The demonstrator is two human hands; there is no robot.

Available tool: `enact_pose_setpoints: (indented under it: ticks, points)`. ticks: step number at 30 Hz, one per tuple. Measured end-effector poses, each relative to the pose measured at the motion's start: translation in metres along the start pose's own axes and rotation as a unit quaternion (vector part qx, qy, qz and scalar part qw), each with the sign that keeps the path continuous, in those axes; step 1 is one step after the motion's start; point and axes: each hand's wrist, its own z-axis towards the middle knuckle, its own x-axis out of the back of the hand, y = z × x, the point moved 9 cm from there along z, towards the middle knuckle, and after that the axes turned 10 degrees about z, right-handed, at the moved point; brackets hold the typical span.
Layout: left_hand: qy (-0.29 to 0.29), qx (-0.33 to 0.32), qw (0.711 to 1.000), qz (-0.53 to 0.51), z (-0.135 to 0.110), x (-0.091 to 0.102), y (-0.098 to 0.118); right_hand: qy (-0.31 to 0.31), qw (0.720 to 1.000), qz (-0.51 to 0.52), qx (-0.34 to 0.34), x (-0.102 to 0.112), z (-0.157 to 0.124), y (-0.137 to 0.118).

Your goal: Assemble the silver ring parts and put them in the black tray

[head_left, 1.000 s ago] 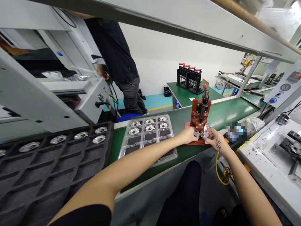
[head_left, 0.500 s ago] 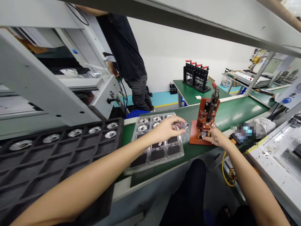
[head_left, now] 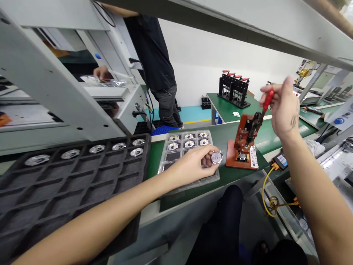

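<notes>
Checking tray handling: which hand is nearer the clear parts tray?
Left. The left hand, holding a round silver part, is over the clear tray; the right hand is away, up on the red lever handle.

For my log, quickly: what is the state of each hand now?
Left hand: closed on a round metal part.
Right hand: closed on the red lever handle.

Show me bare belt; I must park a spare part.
Bare green conveyor belt lies behind and right of the orange lever press. Crowded: between press and clear plastic tray, where the left hand holds a round silver disc.
</notes>
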Motion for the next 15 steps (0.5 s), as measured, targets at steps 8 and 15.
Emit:
enact_pose_setpoints:
  ticks: [8,15]
  points:
    - [0.019,-0.035,0.999,0.005,-0.017,0.004,0.01,0.019,0.998,-0.017,0.056,0.0,-0.113,-0.03]
    - [0.02,-0.085,0.996,0.02,-0.02,-0.004,0.047,-0.026,0.999,-0.021,0.03,-0.007,-0.127,-0.03]
